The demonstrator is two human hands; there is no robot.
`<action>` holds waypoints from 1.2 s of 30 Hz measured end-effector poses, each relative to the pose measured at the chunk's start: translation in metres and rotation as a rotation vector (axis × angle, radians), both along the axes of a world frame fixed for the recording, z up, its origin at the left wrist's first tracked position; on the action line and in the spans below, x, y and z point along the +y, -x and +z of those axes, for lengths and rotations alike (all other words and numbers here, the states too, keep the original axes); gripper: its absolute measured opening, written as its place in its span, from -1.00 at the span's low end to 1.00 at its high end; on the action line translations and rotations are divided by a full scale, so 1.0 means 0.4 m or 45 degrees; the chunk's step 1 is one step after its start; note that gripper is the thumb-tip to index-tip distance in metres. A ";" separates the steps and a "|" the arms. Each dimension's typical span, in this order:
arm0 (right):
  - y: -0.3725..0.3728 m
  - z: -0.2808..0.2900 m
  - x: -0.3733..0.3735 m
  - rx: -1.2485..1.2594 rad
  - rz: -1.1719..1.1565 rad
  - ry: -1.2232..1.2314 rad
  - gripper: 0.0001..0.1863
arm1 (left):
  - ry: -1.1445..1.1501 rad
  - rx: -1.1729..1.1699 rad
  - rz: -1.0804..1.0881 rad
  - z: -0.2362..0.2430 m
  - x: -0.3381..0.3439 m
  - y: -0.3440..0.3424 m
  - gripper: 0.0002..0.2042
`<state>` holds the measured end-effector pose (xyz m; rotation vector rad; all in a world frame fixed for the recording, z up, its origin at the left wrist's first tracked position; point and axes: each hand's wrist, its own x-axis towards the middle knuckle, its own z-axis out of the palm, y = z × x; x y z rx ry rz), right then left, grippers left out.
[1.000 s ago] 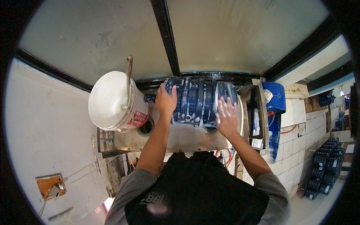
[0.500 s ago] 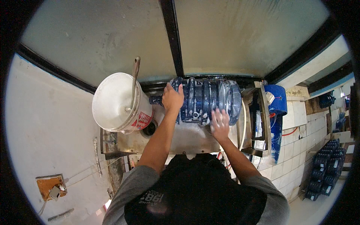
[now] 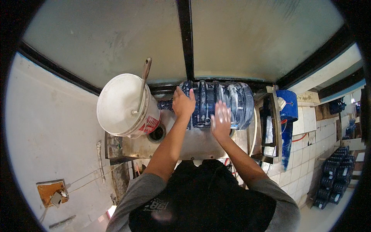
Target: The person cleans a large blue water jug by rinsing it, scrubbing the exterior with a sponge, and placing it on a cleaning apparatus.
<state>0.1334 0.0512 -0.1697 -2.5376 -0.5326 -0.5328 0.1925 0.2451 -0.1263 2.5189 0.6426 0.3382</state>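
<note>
"So, what's changed?"
"The right hand, fingers flat and gripping nothing, has slid from the foamy base of the blue water jug; its rubbing now seems mid-body. The left hand drapes open over the shoulder."
"And the jug?"
"Lying sideways on the metal surface, panes beyond."

The white bucket and the long handle rising from it block the left side, while the glass panels close off the back behind the blue bottle. A pale hose and a metal frame bar the right; free room lies over the steel counter between the person's forearms
</note>
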 end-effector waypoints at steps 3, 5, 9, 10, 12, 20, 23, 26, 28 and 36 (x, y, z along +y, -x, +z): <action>-0.010 0.068 -0.047 -0.021 -0.163 0.449 -0.39 | 0.037 -0.017 -0.020 0.012 0.001 0.006 -0.27; -0.147 0.165 -0.001 -0.070 -0.328 0.446 -0.41 | 0.027 -0.052 -0.009 0.005 0.008 0.006 -0.27; -0.313 0.194 0.127 0.570 -0.355 0.472 -0.46 | 0.054 -0.044 -0.004 0.007 -0.008 -0.005 -0.28; -0.317 0.186 0.161 0.575 -0.389 0.457 -0.46 | 0.064 -0.008 -0.006 0.014 -0.007 -0.009 -0.28; -0.202 0.127 0.187 0.176 -0.207 0.176 -0.48 | 0.088 0.069 0.025 0.035 0.003 -0.005 -0.28; -0.104 0.154 0.077 -0.035 -0.114 0.228 -0.38 | 0.041 -0.081 -0.017 0.007 0.005 0.029 -0.28; -0.305 0.207 0.151 0.561 -0.357 0.259 -0.39 | 0.164 -0.091 -0.025 -0.008 -0.008 0.031 -0.40; -0.316 0.258 0.253 0.846 -0.239 0.367 -0.45 | 0.323 -0.174 -0.058 -0.034 0.030 0.019 -0.48; -0.184 0.108 0.272 -0.014 -0.144 0.011 -0.49 | 0.404 -0.182 -0.099 -0.038 0.037 0.016 -0.51; -0.064 0.145 0.181 0.137 0.251 0.302 -0.34 | 0.383 -0.213 -0.157 -0.029 0.037 0.029 -0.54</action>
